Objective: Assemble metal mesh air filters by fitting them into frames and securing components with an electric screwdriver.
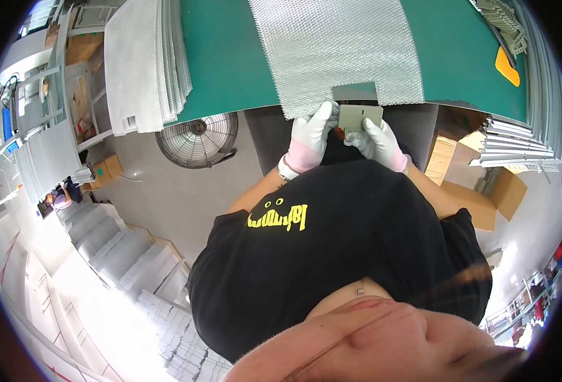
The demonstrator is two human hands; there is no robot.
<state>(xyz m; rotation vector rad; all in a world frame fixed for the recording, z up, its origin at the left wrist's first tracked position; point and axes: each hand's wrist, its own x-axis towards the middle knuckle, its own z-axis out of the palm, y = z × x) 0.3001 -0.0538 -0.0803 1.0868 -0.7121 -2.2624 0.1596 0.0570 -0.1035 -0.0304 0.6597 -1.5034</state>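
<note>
A small flat beige-grey rectangular plate with a narrow slot is held by my right hand, thumb on its face and fingers curled beneath. Beside the plate's left end, my left hand is closed, with thumb and fingers drawn together. What lies between its fingertips is too small to make out. Both hands wear white gloves with pink cuffs. Just beyond them, a silver metal mesh sheet lies on the green tabletop. A rectangular notch is cut in its near edge, close to the plate.
Stacked mesh sheets overhang the table's left side. A floor fan stands below. To the right are a yellow-handled tool, grey clip-like parts, metal strips and an open cardboard box. Another person is far left.
</note>
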